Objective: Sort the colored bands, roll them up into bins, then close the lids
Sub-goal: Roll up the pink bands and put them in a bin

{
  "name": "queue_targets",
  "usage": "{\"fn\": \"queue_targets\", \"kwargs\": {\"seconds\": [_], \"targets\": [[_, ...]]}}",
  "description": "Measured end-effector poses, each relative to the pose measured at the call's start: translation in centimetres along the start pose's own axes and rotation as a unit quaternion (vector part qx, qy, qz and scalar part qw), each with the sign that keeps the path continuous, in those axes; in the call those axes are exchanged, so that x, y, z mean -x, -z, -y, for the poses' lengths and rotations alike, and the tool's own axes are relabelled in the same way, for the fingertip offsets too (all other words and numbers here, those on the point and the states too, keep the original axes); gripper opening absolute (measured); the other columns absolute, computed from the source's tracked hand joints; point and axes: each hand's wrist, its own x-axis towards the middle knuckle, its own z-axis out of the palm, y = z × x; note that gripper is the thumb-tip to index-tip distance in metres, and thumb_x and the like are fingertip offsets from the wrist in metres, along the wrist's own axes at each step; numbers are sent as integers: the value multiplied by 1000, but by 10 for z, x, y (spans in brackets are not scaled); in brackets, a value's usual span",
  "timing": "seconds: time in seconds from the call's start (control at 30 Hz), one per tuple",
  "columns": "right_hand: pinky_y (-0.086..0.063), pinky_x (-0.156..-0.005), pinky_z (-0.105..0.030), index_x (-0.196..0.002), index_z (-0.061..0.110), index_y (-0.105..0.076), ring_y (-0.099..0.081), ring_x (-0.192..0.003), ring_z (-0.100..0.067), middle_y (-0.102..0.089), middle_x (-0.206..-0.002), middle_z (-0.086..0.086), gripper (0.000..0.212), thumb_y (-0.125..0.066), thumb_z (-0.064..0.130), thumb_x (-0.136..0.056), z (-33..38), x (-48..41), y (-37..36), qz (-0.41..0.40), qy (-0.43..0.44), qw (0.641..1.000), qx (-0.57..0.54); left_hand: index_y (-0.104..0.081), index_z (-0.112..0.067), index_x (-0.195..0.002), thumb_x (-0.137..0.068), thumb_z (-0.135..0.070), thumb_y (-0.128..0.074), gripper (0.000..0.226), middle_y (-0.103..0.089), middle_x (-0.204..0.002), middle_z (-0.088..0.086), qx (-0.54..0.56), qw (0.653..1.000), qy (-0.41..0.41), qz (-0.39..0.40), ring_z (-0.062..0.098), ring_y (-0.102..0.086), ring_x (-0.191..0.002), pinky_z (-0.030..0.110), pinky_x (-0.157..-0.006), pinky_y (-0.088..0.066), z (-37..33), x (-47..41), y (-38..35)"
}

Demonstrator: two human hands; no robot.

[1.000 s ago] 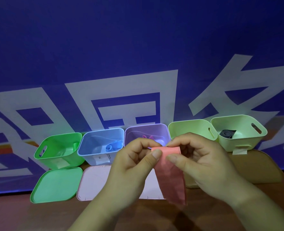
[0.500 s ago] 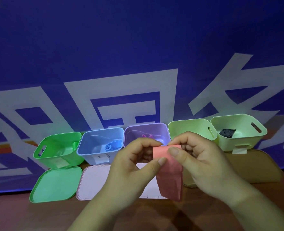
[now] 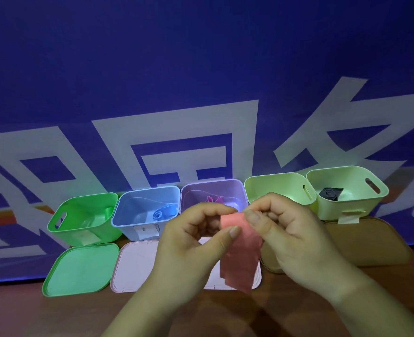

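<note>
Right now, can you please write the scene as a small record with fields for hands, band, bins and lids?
Hands: left hand and right hand both pinch the upper end of the pink band
Band: hangs down before the pale pink lid
Bins: green bin, blue bin, purple bin, light green bin, rightmost bin, all open
Contents: blue roll in blue bin; black roll in rightmost bin
Lids: green lid and tan lid lie off, on the table

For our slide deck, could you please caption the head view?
The left hand and right hand pinch the pink band before five open bins.
</note>
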Motion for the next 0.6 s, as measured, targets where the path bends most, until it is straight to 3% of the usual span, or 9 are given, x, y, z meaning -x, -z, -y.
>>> {"fn": "queue_targets", "kwargs": {"seconds": [0.23, 0.47, 0.6], "targets": [[-56, -75, -31, -95, 37, -66, -65, -82, -16, -69, -90, 3, 19, -65, 46, -79, -1, 3, 1, 5, 13, 1000, -25, -75, -24, -99, -71, -32, -77, 29, -73, -80, 9, 17, 1000, 15, 0, 26, -67, -76, 42, -78, -57, -2, -1, 2], [-53, -74, -21, -97, 41, -65, -64, -82, -13, -68, -90, 10, 20, -70, 43, -77, 2, 6, 2, 6, 39, 999, -26, -74, -22, -98, -74, -35, -76, 27, -65, -83, 30, 40, 999, 30, 16, 28, -61, -76, 42, -75, -51, -5, 2, 2], [-55, -75, -30, -99, 39, -67, -64, -83, -23, -68, -92, 3, 28, -73, 55, -77, 2, 7, 3, 4, 51, 998, -44, -73, -19, -98, -75, -34, -74, 27, -62, -85, 35, 65, 997, 37, 23, 26, -60, -76, 35, -72, -50, -9, 3, 0]]}}
